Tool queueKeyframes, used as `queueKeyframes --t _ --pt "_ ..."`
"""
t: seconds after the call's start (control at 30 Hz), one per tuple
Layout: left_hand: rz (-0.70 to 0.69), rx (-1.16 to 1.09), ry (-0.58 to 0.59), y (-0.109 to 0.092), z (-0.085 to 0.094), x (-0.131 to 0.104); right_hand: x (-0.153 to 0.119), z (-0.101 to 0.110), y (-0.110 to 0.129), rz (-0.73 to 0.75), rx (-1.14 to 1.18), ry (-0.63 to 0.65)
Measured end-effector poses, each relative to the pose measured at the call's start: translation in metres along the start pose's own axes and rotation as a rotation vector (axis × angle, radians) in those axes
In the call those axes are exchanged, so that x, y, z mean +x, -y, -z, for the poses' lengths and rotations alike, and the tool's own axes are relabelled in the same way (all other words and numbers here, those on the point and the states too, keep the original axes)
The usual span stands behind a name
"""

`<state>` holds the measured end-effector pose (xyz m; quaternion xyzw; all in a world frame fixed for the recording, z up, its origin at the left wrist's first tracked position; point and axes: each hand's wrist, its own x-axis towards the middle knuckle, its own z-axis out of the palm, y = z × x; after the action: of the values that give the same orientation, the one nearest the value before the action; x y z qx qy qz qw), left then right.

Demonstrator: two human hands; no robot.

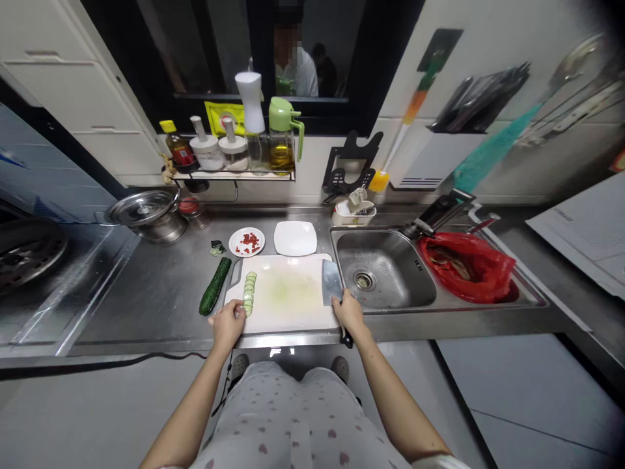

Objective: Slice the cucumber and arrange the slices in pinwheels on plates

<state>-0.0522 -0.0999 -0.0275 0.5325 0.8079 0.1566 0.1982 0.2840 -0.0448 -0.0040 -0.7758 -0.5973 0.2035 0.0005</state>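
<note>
A row of overlapping cucumber slices point(249, 290) lies along the left side of the white cutting board point(293, 320). At the near end of that row is my left hand point(229, 324), its fingers bent together against the last slices. My right hand point(349, 311) grips a cleaver point(333, 279) where the blade meets the handle. The blade lies over the board's right edge, and the black handle points toward me. Left of the board rests a whole cucumber point(215, 286). Pale green wet marks show on the board's middle.
Behind the board stand a plate of chopped red pieces point(248, 242) and a white square plate point(295, 238). Cucumber scraps point(217, 247) lie nearby. To the right is the sink point(385, 267) with a red plastic bag point(469, 270). A steel pot point(149, 215) stands at left, below a condiment rack point(234, 175).
</note>
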Motion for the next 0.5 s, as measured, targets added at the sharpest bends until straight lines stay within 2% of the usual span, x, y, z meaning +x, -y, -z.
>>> queueKeyframes --t 0.5 --pt "-0.034 -0.007 -0.066 0.0 -0.006 -0.001 -0.006 0.007 0.011 -0.035 -0.118 0.001"
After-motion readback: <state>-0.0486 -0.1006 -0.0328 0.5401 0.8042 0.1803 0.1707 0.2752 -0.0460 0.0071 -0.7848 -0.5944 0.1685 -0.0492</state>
